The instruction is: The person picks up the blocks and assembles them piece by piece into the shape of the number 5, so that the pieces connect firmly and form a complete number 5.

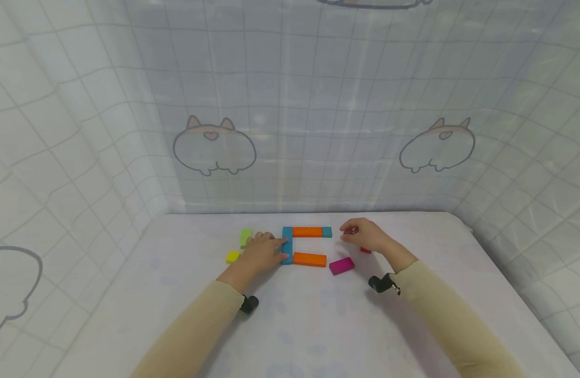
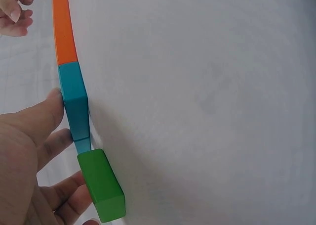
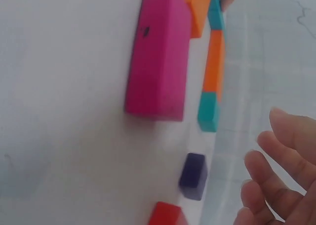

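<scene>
Two blue blocks (image 1: 287, 247) stand end to end in a column in the head view. Two orange blocks (image 1: 307, 232) run right from the column's two ends, and a small teal block (image 1: 327, 232) caps the far one. My left hand (image 1: 260, 253) touches the column's left side with thumb and forefinger extended. Its other fingers are close to a green block (image 2: 101, 183). To the right of the teal block, my right hand (image 1: 368, 236) hovers with loosely bent fingers and nothing between them. A dark purple block (image 3: 193, 176) lies by it, mostly hidden in the head view.
A magenta block (image 1: 342, 266) lies at an angle right of the near orange block. A red block (image 1: 365, 250) shows partly under the right hand. Left of the left hand is a yellow block (image 1: 232, 256). A white gridded curtain (image 1: 318, 157) hangs behind the table.
</scene>
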The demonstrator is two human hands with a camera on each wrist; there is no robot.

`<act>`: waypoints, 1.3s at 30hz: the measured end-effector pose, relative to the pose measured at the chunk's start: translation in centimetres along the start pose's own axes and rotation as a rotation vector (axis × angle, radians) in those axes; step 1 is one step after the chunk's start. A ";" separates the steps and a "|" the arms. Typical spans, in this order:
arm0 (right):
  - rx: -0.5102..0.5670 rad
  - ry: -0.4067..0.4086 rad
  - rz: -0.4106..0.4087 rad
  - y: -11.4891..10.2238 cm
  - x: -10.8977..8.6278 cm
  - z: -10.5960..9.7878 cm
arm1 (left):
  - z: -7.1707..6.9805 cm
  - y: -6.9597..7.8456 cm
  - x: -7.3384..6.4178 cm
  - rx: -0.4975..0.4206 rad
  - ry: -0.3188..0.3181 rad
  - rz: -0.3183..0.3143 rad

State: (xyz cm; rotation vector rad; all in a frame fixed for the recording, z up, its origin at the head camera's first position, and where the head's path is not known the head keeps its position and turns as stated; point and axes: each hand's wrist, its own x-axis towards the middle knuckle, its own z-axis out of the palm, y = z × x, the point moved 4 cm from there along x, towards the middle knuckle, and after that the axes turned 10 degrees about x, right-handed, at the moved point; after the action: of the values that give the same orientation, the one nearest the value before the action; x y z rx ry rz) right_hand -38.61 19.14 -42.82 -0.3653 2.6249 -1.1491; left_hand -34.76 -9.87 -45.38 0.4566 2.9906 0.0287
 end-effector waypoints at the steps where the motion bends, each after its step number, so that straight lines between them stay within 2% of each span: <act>1: 0.005 0.006 0.007 0.2 0.1 0.0 | 0.0 0.0 0.0 -0.001 -0.001 -0.001; 11: 0.054 0.086 0.078 2.3 1.2 0.3 | 0.4 -0.2 0.2 0.002 -0.002 -0.010; 20: 0.047 0.128 0.154 3.7 2.0 0.4 | 0.6 -0.3 0.2 -0.007 0.003 -0.010; 27: 0.014 0.139 0.143 4.0 2.2 0.2 | 0.5 -0.3 0.2 -0.014 -0.005 -0.011; 39: 0.001 0.134 0.173 3.7 1.9 0.6 | 0.2 -0.2 -0.1 -0.023 0.001 0.001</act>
State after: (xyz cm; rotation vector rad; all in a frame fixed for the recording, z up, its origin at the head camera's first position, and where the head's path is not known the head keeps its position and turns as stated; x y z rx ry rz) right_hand -40.62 20.53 -46.23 -0.0607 2.7060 -1.1544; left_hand -34.71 -10.05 -45.61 0.4549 2.9882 0.0638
